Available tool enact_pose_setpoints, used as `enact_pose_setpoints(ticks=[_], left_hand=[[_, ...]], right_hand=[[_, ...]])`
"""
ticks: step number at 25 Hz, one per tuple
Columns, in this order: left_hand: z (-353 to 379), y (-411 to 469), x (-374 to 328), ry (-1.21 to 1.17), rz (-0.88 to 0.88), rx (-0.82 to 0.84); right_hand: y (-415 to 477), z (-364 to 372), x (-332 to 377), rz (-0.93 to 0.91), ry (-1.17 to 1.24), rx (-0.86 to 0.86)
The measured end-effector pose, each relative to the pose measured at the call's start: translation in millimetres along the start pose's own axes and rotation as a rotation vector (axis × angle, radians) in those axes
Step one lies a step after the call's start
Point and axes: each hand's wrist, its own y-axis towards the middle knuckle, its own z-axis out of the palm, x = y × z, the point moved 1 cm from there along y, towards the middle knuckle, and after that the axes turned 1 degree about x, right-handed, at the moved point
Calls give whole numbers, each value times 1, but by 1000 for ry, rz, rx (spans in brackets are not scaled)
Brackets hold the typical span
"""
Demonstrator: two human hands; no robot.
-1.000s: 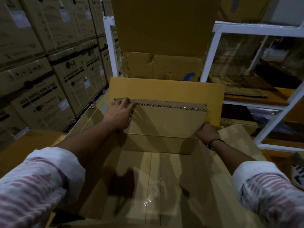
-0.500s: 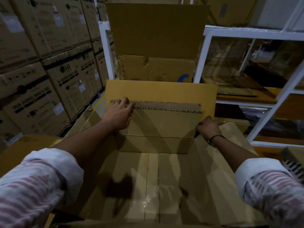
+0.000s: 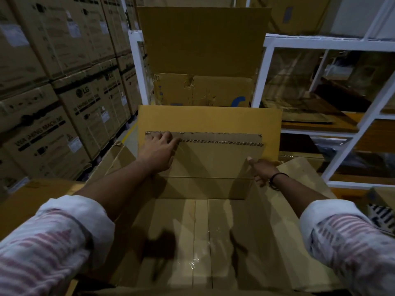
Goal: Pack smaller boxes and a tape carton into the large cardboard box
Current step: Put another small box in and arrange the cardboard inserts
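Stacked washing-machine cartons (image 3: pixel 53 124) crowd the left. Left hand (image 3: pixel 158 152) lies open, flat on a cardboard sheet (image 3: pixel 213 161) stood against the far wall of the large cardboard box (image 3: pixel 198 242), likely lining it. Right hand (image 3: pixel 261 169) is loosely open at the sheet's right edge. White rack (image 3: pixel 333 42) right. No smaller boxes or tape carton identifiable.

Dim warehouse light, arm shadows fell across the box floor (image 3: pixel 201 242), tape glinted faintly, edges bowed, sleeves blurred.
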Motion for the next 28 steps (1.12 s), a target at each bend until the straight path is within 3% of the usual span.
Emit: enact_pose_setpoints(ticks=[3, 7, 16, 28], left_hand=[[4, 1, 2, -28, -7, 18], [8, 3, 3, -58, -12, 32], [15, 11, 0, -74, -39, 56], [26, 17, 0, -97, -52, 21]], right_hand=[[5, 7, -8, -103, -189, -13], [19, 12, -18, -233, -266, -39], [38, 20, -24, -149, -354, -114], [44, 23, -21, -160, -390, -86]])
